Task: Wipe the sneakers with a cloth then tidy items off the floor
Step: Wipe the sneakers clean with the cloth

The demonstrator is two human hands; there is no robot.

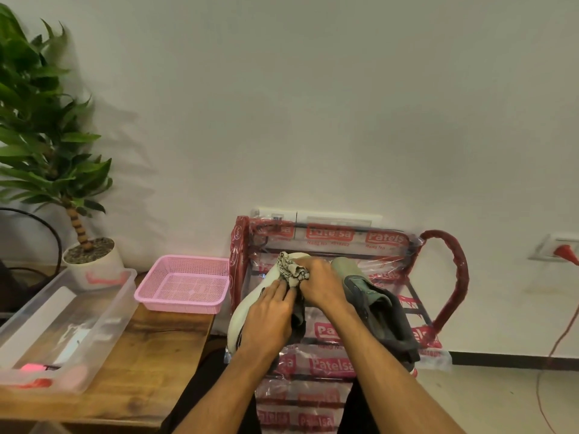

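A sneaker with a pale cream sole (250,303) is held on its side over the plastic-wrapped shoe rack (332,236), and my left hand (269,321) grips it around the middle. My right hand (319,285) presses a crumpled patterned cloth (291,269) against the toe end of that sneaker. A second sneaker, dark green (376,308), rests on the rack just right of my right forearm, its opening facing up.
A pink mesh basket (185,285) sits on the wooden table (150,355) to the left, beside a clear plastic bin (62,327) and a potted plant (91,261). A red cable (560,336) hangs from a wall socket at right.
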